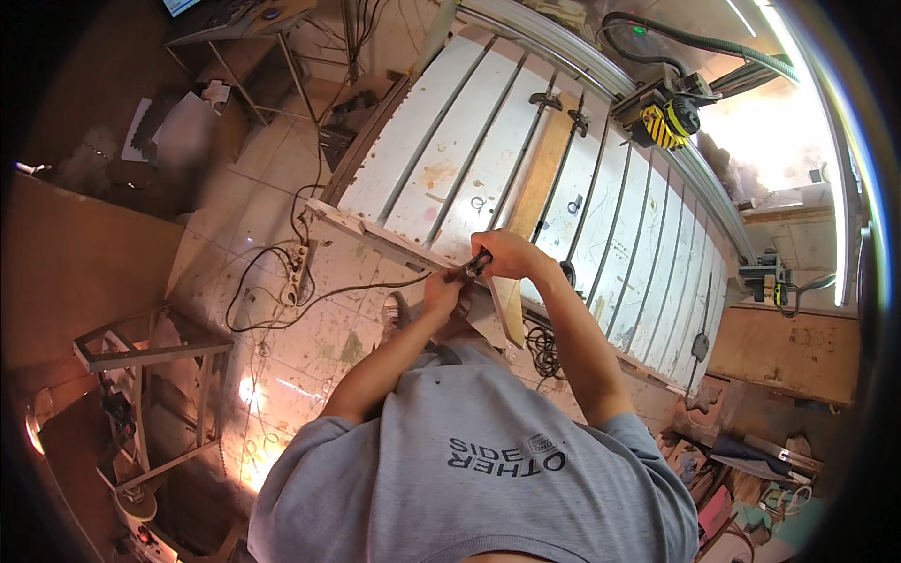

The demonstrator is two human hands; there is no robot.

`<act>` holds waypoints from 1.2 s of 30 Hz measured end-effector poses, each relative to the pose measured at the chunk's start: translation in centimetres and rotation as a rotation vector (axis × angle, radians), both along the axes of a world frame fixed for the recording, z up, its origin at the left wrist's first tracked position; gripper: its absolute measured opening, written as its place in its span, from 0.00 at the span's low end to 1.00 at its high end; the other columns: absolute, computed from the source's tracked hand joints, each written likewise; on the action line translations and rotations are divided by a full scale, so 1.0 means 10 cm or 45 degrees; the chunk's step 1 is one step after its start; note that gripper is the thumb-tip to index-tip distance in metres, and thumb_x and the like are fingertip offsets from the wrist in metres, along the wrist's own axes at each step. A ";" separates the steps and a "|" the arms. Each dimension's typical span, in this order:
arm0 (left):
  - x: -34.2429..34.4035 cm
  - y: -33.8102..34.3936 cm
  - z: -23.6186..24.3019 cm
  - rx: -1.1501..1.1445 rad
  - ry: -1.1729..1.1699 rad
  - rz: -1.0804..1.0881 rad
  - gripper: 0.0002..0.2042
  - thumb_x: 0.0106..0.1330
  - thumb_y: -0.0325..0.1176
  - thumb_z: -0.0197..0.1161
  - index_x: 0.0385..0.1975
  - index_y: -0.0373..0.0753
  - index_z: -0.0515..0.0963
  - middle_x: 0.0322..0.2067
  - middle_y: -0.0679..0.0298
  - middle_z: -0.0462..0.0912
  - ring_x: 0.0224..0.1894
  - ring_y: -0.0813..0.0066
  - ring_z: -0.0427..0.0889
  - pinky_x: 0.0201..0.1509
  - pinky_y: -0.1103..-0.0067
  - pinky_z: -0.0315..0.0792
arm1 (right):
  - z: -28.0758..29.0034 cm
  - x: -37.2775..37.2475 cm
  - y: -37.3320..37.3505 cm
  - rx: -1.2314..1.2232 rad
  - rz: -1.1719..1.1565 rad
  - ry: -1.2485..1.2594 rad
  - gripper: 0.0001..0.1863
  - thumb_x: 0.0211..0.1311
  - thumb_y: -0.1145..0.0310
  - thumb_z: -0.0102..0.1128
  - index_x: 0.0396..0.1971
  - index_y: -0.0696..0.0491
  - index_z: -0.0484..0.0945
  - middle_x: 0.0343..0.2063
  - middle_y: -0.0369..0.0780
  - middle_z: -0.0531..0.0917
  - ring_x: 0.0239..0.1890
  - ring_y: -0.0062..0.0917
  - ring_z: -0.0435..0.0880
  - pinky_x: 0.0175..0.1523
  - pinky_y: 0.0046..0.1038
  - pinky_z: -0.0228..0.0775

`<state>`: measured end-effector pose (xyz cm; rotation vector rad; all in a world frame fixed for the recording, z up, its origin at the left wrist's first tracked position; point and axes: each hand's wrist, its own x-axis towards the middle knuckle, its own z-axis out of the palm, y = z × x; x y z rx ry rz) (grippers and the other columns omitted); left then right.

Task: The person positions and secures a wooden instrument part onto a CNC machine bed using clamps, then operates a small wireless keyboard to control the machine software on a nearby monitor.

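My left hand (444, 292) and my right hand (504, 254) meet at the near edge of a white slotted machine bed (450, 159). Both are closed around a small dark piece with a metallic part (478, 263); fingers cover most of it, and its kind is hidden. A long wooden board (539, 178) runs along the bed beside my right hand, its near end sticking out past the edge. At the board's far end, a dark clamp (544, 99) sits on its left and another clamp (579, 122) on its right. Beyond my right wrist shows part of a dark round fitting (567, 273).
A machine head with yellow-black stripes (664, 125) hangs from a rail at the back right. A power strip (297, 274) and a black cable (352, 289) lie on the tiled floor at left. Coiled cable (542, 351) hangs below the bed. A metal stand (155, 352) stands left.
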<state>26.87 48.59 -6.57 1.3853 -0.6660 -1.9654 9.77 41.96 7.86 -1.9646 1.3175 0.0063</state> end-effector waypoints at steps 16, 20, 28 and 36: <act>0.07 0.01 0.25 0.444 0.519 0.098 0.15 0.70 0.29 0.55 0.54 0.32 0.78 0.45 0.58 0.84 0.44 0.66 0.84 0.50 0.69 0.81 | -0.24 -0.16 -0.13 0.094 -0.422 -0.360 0.11 0.56 0.76 0.59 0.39 0.60 0.84 0.26 0.41 0.86 0.27 0.24 0.82 0.35 0.29 0.75; 0.19 -0.09 0.62 0.082 -0.027 -0.390 0.19 0.69 0.34 0.62 0.57 0.33 0.76 0.47 0.56 0.83 0.49 0.67 0.82 0.53 0.71 0.78 | -0.34 -0.17 -0.17 0.145 -0.630 -0.314 0.11 0.56 0.75 0.58 0.37 0.61 0.85 0.25 0.41 0.86 0.22 0.23 0.83 0.29 0.28 0.76; 0.19 -0.26 0.76 -1.373 -1.017 -0.479 0.25 0.58 0.34 0.71 0.56 0.34 0.76 0.45 0.52 0.80 0.52 0.51 0.78 0.57 0.65 0.74 | -0.19 -0.06 -0.20 -0.001 -0.788 -0.108 0.08 0.54 0.74 0.59 0.26 0.59 0.87 0.20 0.46 0.86 0.22 0.33 0.88 0.32 0.32 0.80; 0.02 -0.71 0.77 -1.401 -0.925 -0.803 0.22 0.53 0.27 0.69 0.51 0.34 0.78 0.46 0.51 0.81 0.51 0.49 0.77 0.59 0.62 0.72 | -0.29 -0.42 -0.15 -0.344 -0.659 -0.045 0.11 0.54 0.77 0.56 0.30 0.56 0.89 0.29 0.48 0.88 0.36 0.44 0.88 0.44 0.37 0.80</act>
